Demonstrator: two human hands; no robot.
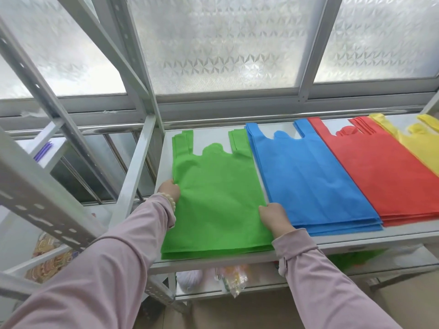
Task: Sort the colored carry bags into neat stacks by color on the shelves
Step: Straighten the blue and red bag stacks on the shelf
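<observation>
Gripping hands: left hand (169, 189) and right hand (273, 216) held the green stack (213, 198) by its side edges, fingers curled
Green stack: lay flat on the shelf (356, 239), just beside the blue stack (308, 181)

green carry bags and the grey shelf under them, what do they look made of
The green carry bags look like non-woven fabric, perhaps polypropylene: matte, with a fine dimpled texture and a pressed seam line near the bottom edge. The light grey shelf under them looks like painted sheet metal: smooth, faintly glossy, with a folded front lip.
</observation>
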